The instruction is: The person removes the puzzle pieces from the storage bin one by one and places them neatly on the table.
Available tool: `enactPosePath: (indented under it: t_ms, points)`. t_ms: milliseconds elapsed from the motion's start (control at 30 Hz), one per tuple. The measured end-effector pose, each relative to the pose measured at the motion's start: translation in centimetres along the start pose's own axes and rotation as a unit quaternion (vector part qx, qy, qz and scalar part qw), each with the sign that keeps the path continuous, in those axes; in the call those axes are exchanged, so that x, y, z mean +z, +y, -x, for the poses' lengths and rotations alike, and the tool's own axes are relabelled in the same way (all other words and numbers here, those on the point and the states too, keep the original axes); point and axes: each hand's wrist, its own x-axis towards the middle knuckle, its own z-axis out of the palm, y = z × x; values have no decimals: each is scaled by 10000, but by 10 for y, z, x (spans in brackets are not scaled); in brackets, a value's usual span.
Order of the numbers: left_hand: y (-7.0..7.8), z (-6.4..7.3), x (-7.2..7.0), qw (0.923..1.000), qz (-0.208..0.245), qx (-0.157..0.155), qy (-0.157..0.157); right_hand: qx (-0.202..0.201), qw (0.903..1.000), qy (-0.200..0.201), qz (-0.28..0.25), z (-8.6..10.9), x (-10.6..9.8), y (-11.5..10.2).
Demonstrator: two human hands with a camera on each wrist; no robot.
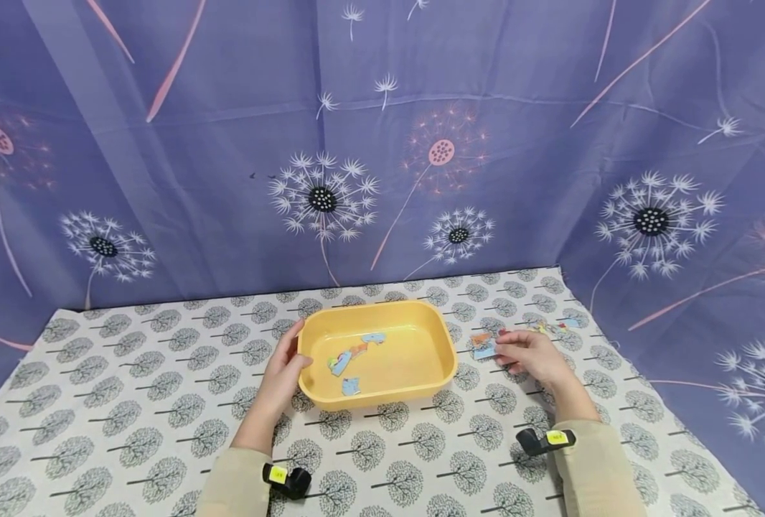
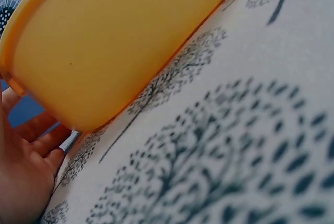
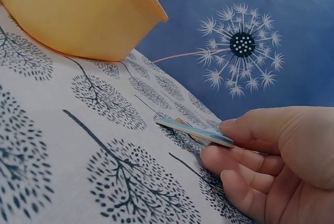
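Note:
My left hand grips the left end of a yellow plastic basin, thumb at the rim and fingers along the outside wall. Several small flat puzzle pieces lie on the basin floor, blue, orange and green; a single blue one sits apart near the front wall. To the right of the basin, my right hand pinches a thin light-blue puzzle piece between thumb and fingers, low over the cloth. Just behind that piece shows an orange one.
More colourful pieces lie on the cloth beyond my right hand, partly hidden by it. A white cloth with tree prints covers the table. A purple dandelion curtain rises behind and at the right.

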Motion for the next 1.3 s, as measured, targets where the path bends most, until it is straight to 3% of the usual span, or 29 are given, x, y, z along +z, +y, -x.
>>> enactPosePath:
  t_ms: [467,1300]
  points:
    - [-1,1,0,10000,2,-46,-31,-14,9992,93,395,8,-3,-5]
    - [2,1,-1,9999,106,-57,-49,16,9996,102,258,9,-8,-6]
